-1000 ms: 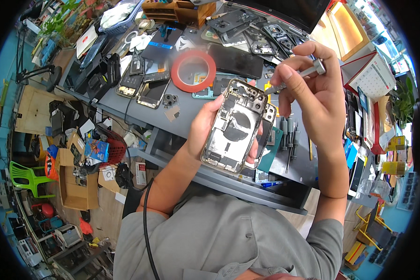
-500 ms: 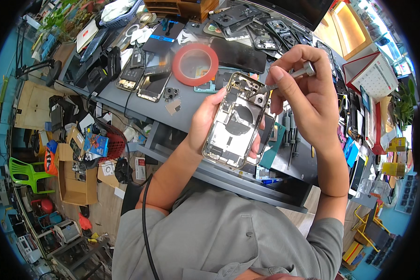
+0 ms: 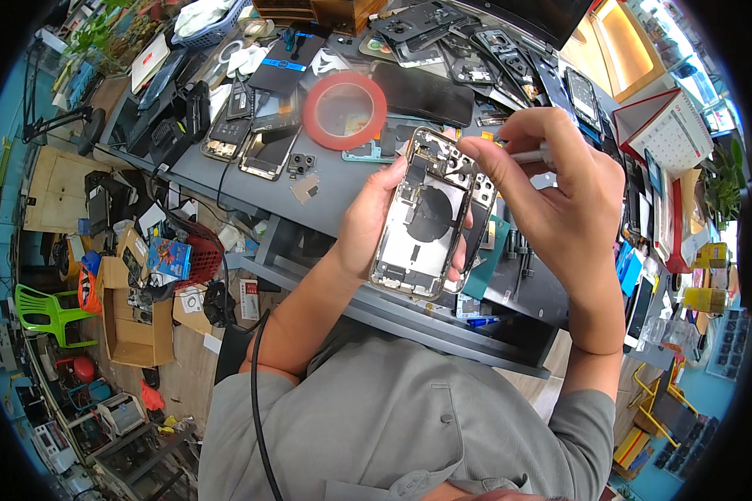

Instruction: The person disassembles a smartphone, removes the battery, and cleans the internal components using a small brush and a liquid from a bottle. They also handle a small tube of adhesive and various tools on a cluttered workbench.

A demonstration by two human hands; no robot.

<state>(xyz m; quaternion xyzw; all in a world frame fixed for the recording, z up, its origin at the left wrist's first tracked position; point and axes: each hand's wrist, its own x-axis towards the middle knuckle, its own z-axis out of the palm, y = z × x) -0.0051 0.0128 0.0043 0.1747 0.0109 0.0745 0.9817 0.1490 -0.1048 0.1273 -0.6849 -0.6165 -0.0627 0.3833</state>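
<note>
While the right hand's (image 3: 564,192) fingers pinch a slim grey tool (image 3: 529,156) at the top of the opened phone frame (image 3: 408,257), whether its tip touches cannot be told. The left hand's (image 3: 366,224) fingers grip that frame, tilted, above the tabletop's (image 3: 267,199) front edge, a second phone shell (image 3: 475,238) behind it. Beyond lie a red tape roll (image 3: 312,115) and a dark panel (image 3: 422,93); farther right stands a calendar (image 3: 667,138).
</note>
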